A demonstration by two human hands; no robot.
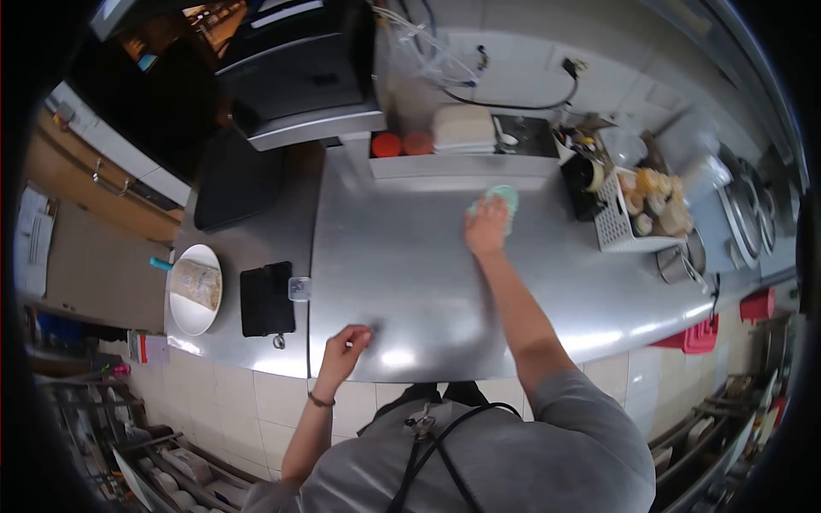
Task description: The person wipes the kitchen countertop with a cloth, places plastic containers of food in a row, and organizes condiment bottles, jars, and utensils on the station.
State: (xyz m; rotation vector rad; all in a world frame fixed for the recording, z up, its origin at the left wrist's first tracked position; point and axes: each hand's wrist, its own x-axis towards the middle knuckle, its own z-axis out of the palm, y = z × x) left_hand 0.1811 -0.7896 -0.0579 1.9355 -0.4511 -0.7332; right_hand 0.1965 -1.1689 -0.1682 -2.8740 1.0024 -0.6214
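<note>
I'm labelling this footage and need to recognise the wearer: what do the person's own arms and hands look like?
The hands, left and right, are bare, with no gloves. A thin dark band circles the left wrist; none shows on the right. Both forearms are bare below short grey sleeves.

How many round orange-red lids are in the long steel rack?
2: a brighter lid at the left end of the long steel rack, a duller lid just right of it. More could be hidden beneath.
</note>
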